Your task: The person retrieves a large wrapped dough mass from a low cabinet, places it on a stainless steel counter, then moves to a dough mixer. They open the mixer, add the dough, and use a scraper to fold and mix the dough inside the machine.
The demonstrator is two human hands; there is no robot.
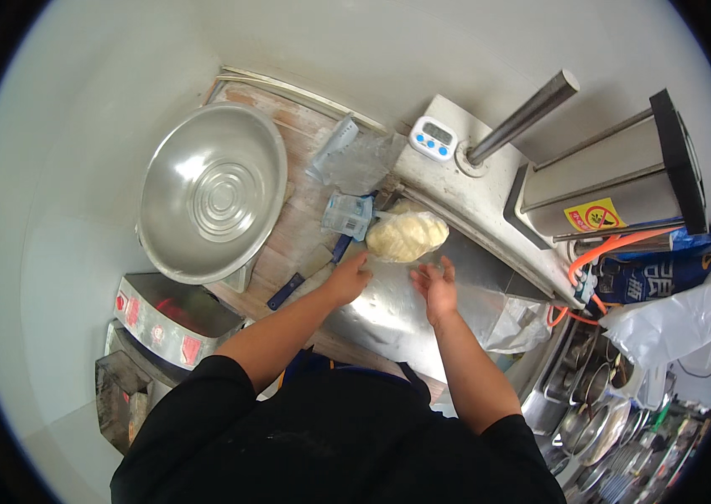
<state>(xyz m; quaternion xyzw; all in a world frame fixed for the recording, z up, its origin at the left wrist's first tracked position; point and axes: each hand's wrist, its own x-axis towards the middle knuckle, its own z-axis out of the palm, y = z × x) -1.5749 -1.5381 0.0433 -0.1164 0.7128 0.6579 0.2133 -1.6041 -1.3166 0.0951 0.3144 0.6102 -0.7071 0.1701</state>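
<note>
A pale yellow lump of dough (407, 237) in clear plastic wrap lies toward the far side of a shiny metal sheet (387, 302). My left hand (349, 278) is just short of the lump's near left side, with its fingers loosely curled and apart. Nothing shows in its grasp. Close to the lump's near right side is my right hand (436, 288), palm partly up, fingers spread and empty. Left of my left hand lies a scraper with a blue handle (285, 292). A second blue handle (341, 248) sits beyond it, beside a blue-and-clear printed packet (348, 216).
A large metal bowl (214, 195) stands at the left. Crumpled clear plastic (362, 160) lies near the wall. A white digital timer (433, 138) rests beside a steel post (525, 116) and a cylinder machine (601, 183). An orange hose (613, 246) and stacked pans (588, 378) are right.
</note>
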